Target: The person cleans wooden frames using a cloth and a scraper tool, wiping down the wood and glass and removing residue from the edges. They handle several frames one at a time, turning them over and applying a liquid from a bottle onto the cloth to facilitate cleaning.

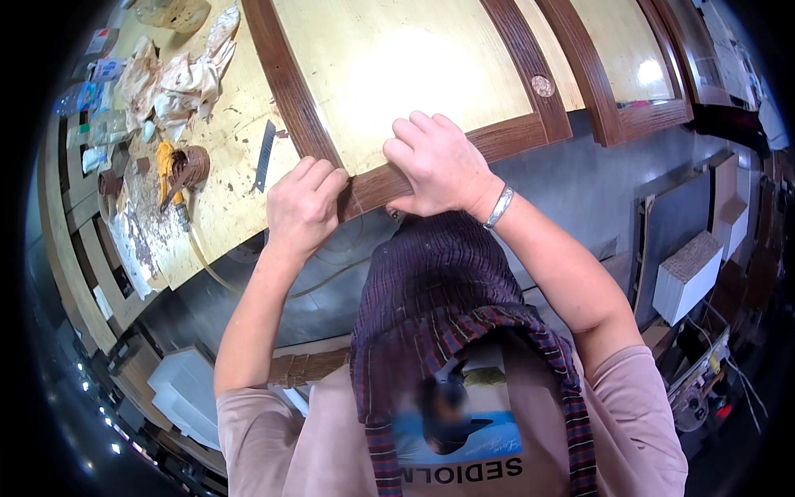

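Observation:
A brown wooden door frame [507,137] with a pale, shiny panel [373,79] lies flat on the worktable. My left hand [305,205] is closed at its near left corner, with the fingertips against the wood; whatever is under the fingers is hidden. Over the near rail bends my right hand [439,161], fingers curled together on the panel side and thumb at the rail's front edge. A silver bracelet [498,207] circles the right wrist. On the right stile sits a round, coin-like disc [542,86]. Left of the frame lies a dark, flat blade-like strip [265,156].
A second brown frame [609,108] lies to the right. A yellow-handled tool [166,170] with a hose rests beside a brown roll [195,166]. Stained rags [189,87], a plastic bottle [108,126] and a bowl [174,12] stand at the left. A white box [689,277] sits lower right.

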The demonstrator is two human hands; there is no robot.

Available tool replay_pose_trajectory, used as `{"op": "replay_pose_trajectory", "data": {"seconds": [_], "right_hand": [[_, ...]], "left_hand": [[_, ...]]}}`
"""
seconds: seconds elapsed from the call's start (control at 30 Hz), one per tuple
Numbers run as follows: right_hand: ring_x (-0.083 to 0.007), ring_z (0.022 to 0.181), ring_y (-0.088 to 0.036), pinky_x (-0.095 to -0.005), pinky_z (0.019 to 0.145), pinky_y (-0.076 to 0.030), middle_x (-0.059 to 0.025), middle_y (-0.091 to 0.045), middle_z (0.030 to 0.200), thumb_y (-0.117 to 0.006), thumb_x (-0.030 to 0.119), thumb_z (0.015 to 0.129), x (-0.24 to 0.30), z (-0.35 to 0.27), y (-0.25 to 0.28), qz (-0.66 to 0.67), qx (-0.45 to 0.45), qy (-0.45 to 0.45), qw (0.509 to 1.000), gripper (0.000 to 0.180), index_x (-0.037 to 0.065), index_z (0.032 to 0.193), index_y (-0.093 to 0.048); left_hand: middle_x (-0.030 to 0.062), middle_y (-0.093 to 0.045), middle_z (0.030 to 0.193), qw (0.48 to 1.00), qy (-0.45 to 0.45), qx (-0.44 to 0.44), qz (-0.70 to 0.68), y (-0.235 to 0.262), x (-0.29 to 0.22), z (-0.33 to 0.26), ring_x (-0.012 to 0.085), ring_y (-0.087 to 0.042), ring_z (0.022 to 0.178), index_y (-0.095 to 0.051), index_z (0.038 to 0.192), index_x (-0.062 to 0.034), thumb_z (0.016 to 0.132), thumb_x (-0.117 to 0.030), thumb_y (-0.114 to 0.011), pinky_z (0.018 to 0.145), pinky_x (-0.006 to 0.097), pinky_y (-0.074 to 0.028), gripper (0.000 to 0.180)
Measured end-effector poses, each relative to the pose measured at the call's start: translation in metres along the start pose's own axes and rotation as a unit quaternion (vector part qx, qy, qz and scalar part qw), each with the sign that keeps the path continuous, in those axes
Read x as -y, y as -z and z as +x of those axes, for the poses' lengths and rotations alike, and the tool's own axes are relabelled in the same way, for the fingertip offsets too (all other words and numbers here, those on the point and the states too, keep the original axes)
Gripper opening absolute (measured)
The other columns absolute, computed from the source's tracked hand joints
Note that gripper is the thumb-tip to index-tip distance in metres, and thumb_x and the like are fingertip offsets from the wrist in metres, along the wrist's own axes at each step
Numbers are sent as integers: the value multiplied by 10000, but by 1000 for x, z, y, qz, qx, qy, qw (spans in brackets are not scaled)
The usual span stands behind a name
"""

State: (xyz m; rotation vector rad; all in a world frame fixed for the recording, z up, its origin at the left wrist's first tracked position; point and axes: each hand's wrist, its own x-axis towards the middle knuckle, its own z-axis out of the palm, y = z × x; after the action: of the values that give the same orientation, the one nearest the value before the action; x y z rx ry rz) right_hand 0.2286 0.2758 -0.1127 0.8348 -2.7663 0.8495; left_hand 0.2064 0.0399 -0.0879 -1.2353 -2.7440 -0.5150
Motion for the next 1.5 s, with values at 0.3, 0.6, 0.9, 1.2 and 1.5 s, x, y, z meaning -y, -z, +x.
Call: {"op": "replay_pose_trajectory", "data": {"seconds": [0.3, 0.6, 0.9, 1.2, 1.5], "right_hand": [[-248, 909, -566, -370, 760, -473, -61, -564, 921, -901, 419, 525, 4, 3, 3, -27, 34, -23, 999, 587, 86, 913, -612], [-242, 913, -567, -370, 770, -473, -57, -564, 931, -898, 435, 530, 4, 4, 4, -22, 40, -32, 998, 601, 88, 931, -616], [-243, 901, -567, -373, 757, -470, -60, -559, 929, -897, 433, 521, 2, 5, 2, -27, 43, -32, 998, 603, 85, 920, -608], [-246, 894, -565, -376, 747, -468, -63, -555, 921, -903, 429, 507, 2, 7, 3, -24, 48, -39, 998, 603, 82, 893, -594], [-257, 899, -571, -381, 756, -473, -67, -560, 922, -903, 423, 506, 3, 9, 4, -23, 47, -40, 998, 603, 78, 895, -599]], "left_hand": [[75, -561, 763, 997, -31, 12, -64, 2, 14, 0, 258, -585, 713, -664, 873, -50, 680, 29, -708, 590, 383, -478, 213], [81, -576, 779, 997, 8, -4, -76, 4, 14, 1, 275, -582, 730, -671, 880, -47, 717, 30, -714, 618, 383, -477, 185], [71, -571, 760, 994, -52, 40, -92, 7, 27, 9, 258, -580, 716, -675, 880, -46, 698, 30, -691, 593, 382, -477, 198], [77, -594, 760, 986, -103, 53, -124, 5, 39, 13, 272, -587, 709, -672, 867, -31, 674, 45, -670, 596, 383, -486, 208], [53, -565, 772, 983, -126, 48, -124, 4, 42, 14, 247, -597, 743, -636, 839, -67, 653, 22, -633, 601, 374, -504, 206]]}}
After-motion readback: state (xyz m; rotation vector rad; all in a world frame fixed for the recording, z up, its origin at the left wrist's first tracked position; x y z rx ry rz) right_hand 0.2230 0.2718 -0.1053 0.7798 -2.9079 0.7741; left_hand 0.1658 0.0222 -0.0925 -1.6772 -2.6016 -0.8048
